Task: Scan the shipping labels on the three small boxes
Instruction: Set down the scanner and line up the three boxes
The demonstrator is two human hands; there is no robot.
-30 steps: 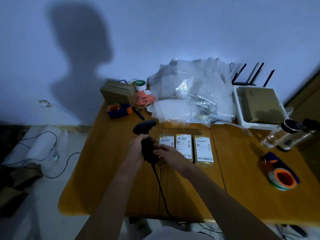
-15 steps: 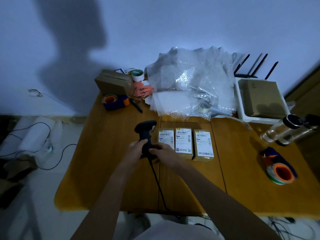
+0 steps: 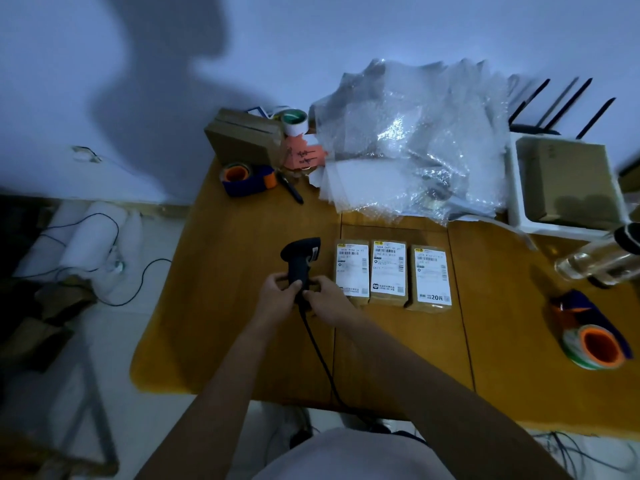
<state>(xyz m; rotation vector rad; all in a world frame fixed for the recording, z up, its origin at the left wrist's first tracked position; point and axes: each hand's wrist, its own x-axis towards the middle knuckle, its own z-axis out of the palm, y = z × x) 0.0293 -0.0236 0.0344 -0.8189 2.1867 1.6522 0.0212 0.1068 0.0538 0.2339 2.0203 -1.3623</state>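
Note:
Three small brown boxes lie side by side on the wooden table (image 3: 242, 323), each with a white shipping label facing up: the left box (image 3: 352, 270), the middle box (image 3: 388, 270) and the right box (image 3: 432, 275). A black corded barcode scanner (image 3: 300, 259) stands just left of the left box, head pointing right. My left hand (image 3: 278, 294) and my right hand (image 3: 327, 299) both grip its handle from either side. Its cable (image 3: 320, 355) runs down toward me.
A heap of bubble wrap (image 3: 415, 143) lies behind the boxes. A cardboard box (image 3: 242, 138), a tape dispenser (image 3: 247, 178) and a pen (image 3: 292, 190) sit at the back left. At the right are a white tray (image 3: 516, 209) holding a carton, a clear bottle (image 3: 595, 261) and another tape dispenser (image 3: 592, 334).
Both hands and the scanner have shifted left, off the left box, so its whole label now shows. The camera view has also drifted.

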